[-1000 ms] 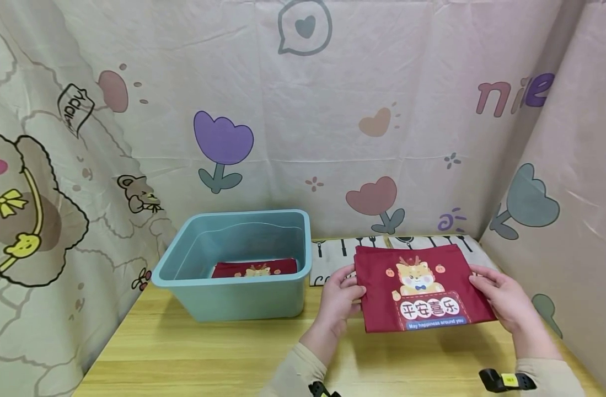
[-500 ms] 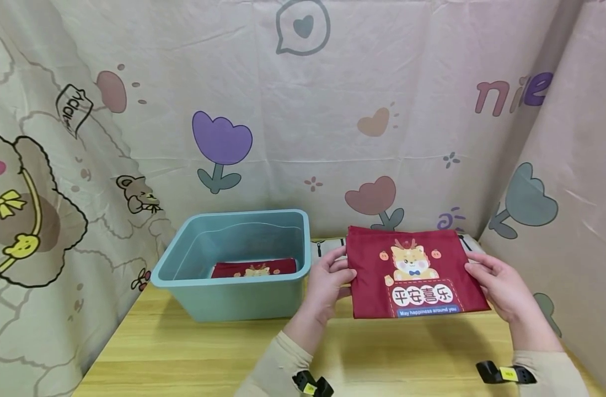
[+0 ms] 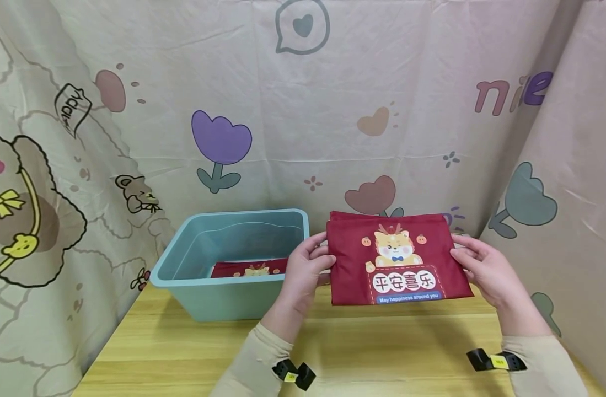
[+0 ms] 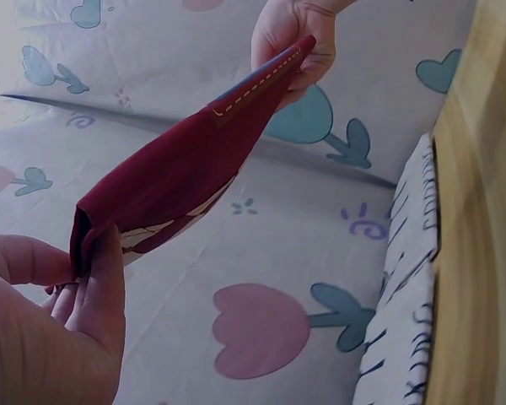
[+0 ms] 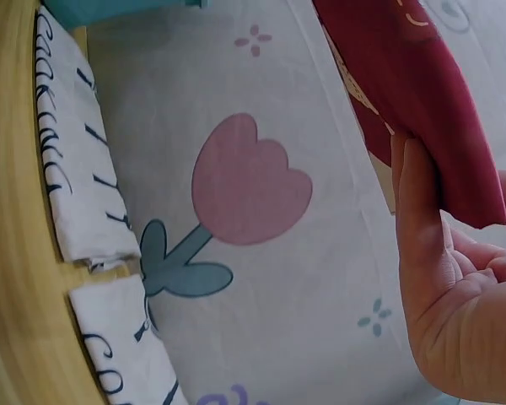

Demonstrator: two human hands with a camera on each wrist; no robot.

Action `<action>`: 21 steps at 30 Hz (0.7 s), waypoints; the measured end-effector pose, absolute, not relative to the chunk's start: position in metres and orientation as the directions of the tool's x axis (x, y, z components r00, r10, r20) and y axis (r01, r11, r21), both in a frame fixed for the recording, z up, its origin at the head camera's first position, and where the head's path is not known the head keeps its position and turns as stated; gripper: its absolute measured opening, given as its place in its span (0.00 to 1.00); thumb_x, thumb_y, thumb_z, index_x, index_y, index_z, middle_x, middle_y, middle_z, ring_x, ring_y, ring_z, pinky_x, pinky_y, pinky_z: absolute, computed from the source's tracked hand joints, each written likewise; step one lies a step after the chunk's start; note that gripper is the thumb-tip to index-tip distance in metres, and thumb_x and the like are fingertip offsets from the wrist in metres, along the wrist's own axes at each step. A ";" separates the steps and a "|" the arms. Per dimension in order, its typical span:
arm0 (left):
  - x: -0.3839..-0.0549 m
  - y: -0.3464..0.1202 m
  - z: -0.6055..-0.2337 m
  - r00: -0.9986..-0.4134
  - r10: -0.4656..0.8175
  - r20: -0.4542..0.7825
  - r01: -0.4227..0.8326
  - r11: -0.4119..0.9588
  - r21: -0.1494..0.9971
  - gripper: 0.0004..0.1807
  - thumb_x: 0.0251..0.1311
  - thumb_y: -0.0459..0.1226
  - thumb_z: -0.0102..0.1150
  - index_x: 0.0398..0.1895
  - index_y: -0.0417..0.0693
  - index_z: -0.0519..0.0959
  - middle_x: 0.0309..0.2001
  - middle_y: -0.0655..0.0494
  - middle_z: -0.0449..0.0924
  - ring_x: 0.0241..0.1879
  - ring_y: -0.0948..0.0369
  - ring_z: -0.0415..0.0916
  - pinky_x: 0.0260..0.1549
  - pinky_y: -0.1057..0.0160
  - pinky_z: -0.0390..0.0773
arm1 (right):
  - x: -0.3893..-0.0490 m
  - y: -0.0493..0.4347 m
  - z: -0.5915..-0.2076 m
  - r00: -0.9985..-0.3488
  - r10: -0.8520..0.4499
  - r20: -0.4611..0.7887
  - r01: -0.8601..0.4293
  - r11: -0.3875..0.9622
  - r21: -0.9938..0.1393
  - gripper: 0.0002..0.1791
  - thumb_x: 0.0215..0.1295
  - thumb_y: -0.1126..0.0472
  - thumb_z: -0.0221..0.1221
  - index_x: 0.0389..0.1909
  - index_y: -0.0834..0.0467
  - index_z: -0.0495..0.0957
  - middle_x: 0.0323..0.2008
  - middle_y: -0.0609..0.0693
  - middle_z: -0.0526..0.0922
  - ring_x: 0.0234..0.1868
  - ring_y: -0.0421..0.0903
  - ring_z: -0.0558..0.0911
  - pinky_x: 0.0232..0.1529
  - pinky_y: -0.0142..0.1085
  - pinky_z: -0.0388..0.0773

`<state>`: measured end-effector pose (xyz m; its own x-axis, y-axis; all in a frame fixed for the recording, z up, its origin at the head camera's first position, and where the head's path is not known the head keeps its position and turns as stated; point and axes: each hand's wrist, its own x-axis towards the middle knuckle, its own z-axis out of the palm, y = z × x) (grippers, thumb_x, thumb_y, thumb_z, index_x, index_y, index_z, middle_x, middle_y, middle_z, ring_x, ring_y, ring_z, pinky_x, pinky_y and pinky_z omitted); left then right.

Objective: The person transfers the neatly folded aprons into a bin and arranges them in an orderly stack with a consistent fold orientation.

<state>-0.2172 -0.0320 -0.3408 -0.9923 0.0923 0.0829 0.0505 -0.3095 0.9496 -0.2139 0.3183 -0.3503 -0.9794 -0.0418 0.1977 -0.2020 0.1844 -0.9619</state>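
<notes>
A folded red cloth (image 3: 399, 259), printed with a cartoon dog, Chinese characters and "May happiness around you", hangs above the table between both hands. My left hand (image 3: 305, 270) pinches its left edge, thumb in front and fingers behind. On the right edge, my right hand (image 3: 483, 270) pinches it the same way. Seen from the left wrist, the cloth (image 4: 169, 177) is edge-on with its folded layers showing. Left of the hands stands a light blue plastic bin (image 3: 228, 300), and a second red cloth (image 3: 255, 269) with a similar dog print lies inside it.
Two folded white cloths (image 5: 84, 152) with black lettering and cutlery prints lie at the table's back, behind the held cloth. The wooden table (image 3: 362, 353) runs up to a patterned curtain (image 3: 293, 110), which also hangs along both sides.
Both hands have lifted the red cloth and carried it left, closer to the bin. Their grip on its two edges is unchanged. The bin and the cloth inside it have stayed put.
</notes>
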 end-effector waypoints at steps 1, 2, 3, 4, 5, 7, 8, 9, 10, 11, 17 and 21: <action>-0.217 -0.035 -0.339 -0.992 0.088 0.088 0.057 -0.305 0.951 0.28 0.60 0.25 0.58 0.66 0.44 0.74 0.47 0.46 0.83 0.40 0.56 0.82 0.38 0.55 0.84 | -0.214 0.316 -0.349 -0.978 -0.044 0.203 -0.207 0.197 -0.958 0.19 0.74 0.60 0.55 0.63 0.54 0.69 0.38 0.38 0.81 0.37 0.37 0.83 0.35 0.33 0.84; -0.218 -0.037 -0.338 -0.992 0.085 0.093 0.064 -0.299 0.952 0.28 0.61 0.25 0.58 0.66 0.44 0.73 0.47 0.46 0.83 0.40 0.56 0.82 0.38 0.55 0.84 | -0.215 0.313 -0.347 -0.978 -0.045 0.206 -0.211 0.206 -0.956 0.21 0.74 0.60 0.55 0.65 0.57 0.68 0.39 0.38 0.81 0.37 0.37 0.83 0.35 0.33 0.84; -0.218 -0.040 -0.336 -0.992 0.080 0.097 0.069 -0.292 0.954 0.28 0.61 0.25 0.58 0.66 0.44 0.73 0.47 0.46 0.83 0.39 0.56 0.82 0.37 0.56 0.85 | -0.215 0.311 -0.346 -0.977 -0.044 0.208 -0.213 0.213 -0.954 0.24 0.74 0.60 0.55 0.67 0.61 0.65 0.39 0.38 0.81 0.37 0.37 0.83 0.35 0.34 0.84; -0.219 -0.042 -0.335 -0.992 0.078 0.103 0.076 -0.291 0.954 0.28 0.61 0.25 0.57 0.67 0.44 0.73 0.48 0.46 0.83 0.39 0.56 0.82 0.37 0.56 0.85 | -0.216 0.308 -0.344 -0.977 -0.043 0.211 -0.215 0.219 -0.952 0.25 0.74 0.60 0.55 0.68 0.62 0.64 0.39 0.38 0.81 0.37 0.37 0.83 0.35 0.34 0.84; -0.219 -0.044 -0.334 -0.991 0.075 0.107 0.081 -0.285 0.955 0.28 0.61 0.24 0.57 0.67 0.44 0.73 0.48 0.46 0.83 0.39 0.56 0.82 0.37 0.56 0.85 | -0.216 0.306 -0.342 -0.975 -0.043 0.217 -0.221 0.229 -0.948 0.27 0.74 0.60 0.55 0.69 0.65 0.62 0.39 0.37 0.81 0.38 0.36 0.83 0.35 0.34 0.84; -0.219 -0.049 -0.331 -0.991 0.065 0.114 0.093 -0.267 0.959 0.28 0.61 0.25 0.57 0.67 0.45 0.73 0.48 0.46 0.83 0.39 0.56 0.82 0.38 0.55 0.85 | -0.217 0.301 -0.340 -0.974 -0.042 0.224 -0.228 0.242 -0.943 0.31 0.74 0.60 0.54 0.71 0.69 0.58 0.39 0.37 0.81 0.38 0.35 0.83 0.35 0.34 0.84; -0.219 -0.051 -0.330 -0.991 0.061 0.116 0.097 -0.260 0.961 0.28 0.61 0.25 0.58 0.67 0.45 0.73 0.48 0.45 0.83 0.39 0.56 0.82 0.38 0.55 0.84 | -0.218 0.299 -0.339 -0.974 -0.043 0.224 -0.228 0.236 -0.945 0.32 0.74 0.60 0.54 0.71 0.70 0.56 0.38 0.37 0.81 0.38 0.35 0.83 0.35 0.34 0.84; -0.219 -0.054 -0.330 -0.991 0.056 0.118 0.100 -0.252 0.962 0.28 0.61 0.25 0.58 0.67 0.45 0.73 0.49 0.45 0.83 0.40 0.56 0.82 0.38 0.55 0.84 | -0.218 0.296 -0.338 -0.973 -0.046 0.225 -0.229 0.232 -0.945 0.33 0.74 0.60 0.54 0.72 0.71 0.54 0.38 0.37 0.81 0.38 0.36 0.83 0.35 0.34 0.84; -0.219 -0.057 -0.329 -0.991 0.051 0.119 0.103 -0.246 0.964 0.28 0.61 0.25 0.58 0.67 0.46 0.73 0.49 0.46 0.83 0.40 0.56 0.82 0.39 0.55 0.84 | -0.218 0.294 -0.337 -0.973 -0.050 0.227 -0.233 0.232 -0.944 0.33 0.74 0.60 0.54 0.72 0.72 0.54 0.38 0.36 0.81 0.38 0.35 0.83 0.35 0.34 0.84; -0.219 -0.059 -0.329 -0.992 0.045 0.118 0.104 -0.238 0.966 0.29 0.61 0.26 0.59 0.67 0.46 0.73 0.49 0.46 0.83 0.41 0.56 0.82 0.39 0.55 0.84 | -0.219 0.291 -0.337 -0.973 -0.053 0.225 -0.231 0.223 -0.947 0.33 0.74 0.61 0.54 0.72 0.72 0.54 0.38 0.37 0.81 0.38 0.36 0.83 0.35 0.34 0.84; -0.221 -0.072 -0.327 -0.992 0.029 0.123 0.113 -0.234 0.966 0.29 0.60 0.26 0.60 0.67 0.46 0.73 0.49 0.46 0.83 0.42 0.55 0.81 0.38 0.56 0.84 | -0.221 0.276 -0.334 -0.967 -0.070 0.244 -0.253 0.202 -0.946 0.32 0.74 0.62 0.54 0.71 0.73 0.54 0.37 0.36 0.82 0.37 0.36 0.84 0.35 0.34 0.84; -0.222 -0.080 -0.325 -0.990 0.015 0.138 0.132 -0.223 0.966 0.29 0.60 0.25 0.59 0.67 0.43 0.73 0.47 0.46 0.83 0.40 0.57 0.82 0.35 0.59 0.85 | -0.223 0.266 -0.332 -0.964 -0.070 0.256 -0.264 0.150 -0.953 0.32 0.74 0.64 0.54 0.70 0.75 0.54 0.36 0.37 0.83 0.36 0.36 0.84 0.34 0.34 0.84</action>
<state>-0.2221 -0.0800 -0.3254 -0.9903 0.0146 0.1383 0.1316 -0.2227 0.9660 -0.2230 0.2664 -0.3321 -0.9641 -0.0703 0.2560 -0.2639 0.1500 -0.9528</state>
